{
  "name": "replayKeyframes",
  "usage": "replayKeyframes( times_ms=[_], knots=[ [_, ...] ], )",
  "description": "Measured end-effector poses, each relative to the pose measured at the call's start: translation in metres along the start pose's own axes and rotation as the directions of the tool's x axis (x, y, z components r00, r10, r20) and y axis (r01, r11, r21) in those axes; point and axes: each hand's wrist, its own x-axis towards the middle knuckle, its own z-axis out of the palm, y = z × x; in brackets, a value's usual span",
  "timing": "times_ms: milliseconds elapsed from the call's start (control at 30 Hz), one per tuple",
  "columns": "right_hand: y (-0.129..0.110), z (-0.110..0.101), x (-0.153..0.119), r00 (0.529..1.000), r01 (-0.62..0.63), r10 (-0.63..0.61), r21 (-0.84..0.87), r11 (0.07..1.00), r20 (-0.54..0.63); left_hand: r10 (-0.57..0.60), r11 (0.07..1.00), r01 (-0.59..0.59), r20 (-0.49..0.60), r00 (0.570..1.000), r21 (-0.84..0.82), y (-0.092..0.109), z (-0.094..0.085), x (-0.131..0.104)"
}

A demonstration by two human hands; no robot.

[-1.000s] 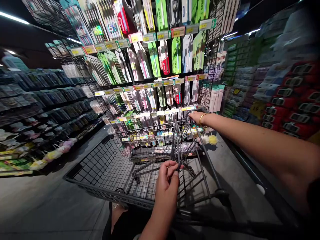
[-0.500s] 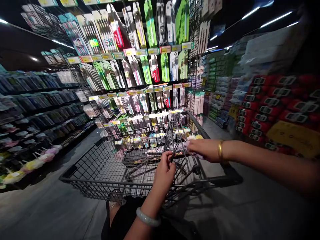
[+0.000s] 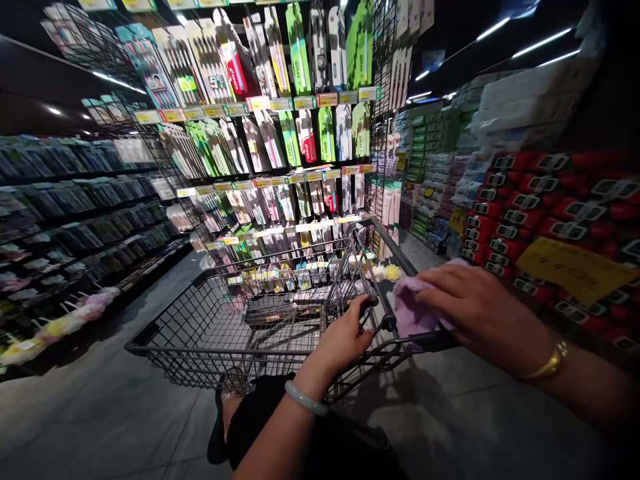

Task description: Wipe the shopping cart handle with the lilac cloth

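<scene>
A black wire shopping cart [image 3: 165,352] stands sideways in front of me. My left hand [image 3: 345,337], with a pale bangle at the wrist, is curled around part of the folding wire frame beside the cart's handle end. My right hand [image 3: 475,313], wearing a gold bracelet, presses a crumpled light purple cloth [image 3: 413,310] against the handle bar [image 3: 435,341] at the near right corner. The cloth is bunched under its fingers, and the palm side is hidden.
Behind the cart rises a rack of packaged toothbrushes [image 3: 300,50]. Shelves of goods [image 3: 90,193] line the left aisle, with fluffy dusters [image 3: 65,323] low down. Red packs [image 3: 540,200] and a yellow sign [image 3: 575,270] are on the right. My foot [image 3: 217,427] is beside the cart.
My right hand has come nearer along the handle bar with the purple cloth, from its far part to the near corner. My left hand has shifted right and slightly up on the cart frame.
</scene>
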Motion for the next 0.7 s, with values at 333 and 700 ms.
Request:
replayKeyframes(
  times_ms=[333,700],
  knots=[
    [0.043,0.038,0.014,0.974,-0.191,0.161,0.192,0.963,0.162,-0.004,0.993,0.02,0.136,0.991,-0.113,-0.001,-0.006,0.005],
    [0.112,0.093,0.155,0.883,-0.393,0.398,-0.071,0.917,0.25,-0.086,0.996,0.092,0.222,0.971,-0.017,-0.001,-0.015,0.004]
  ],
)
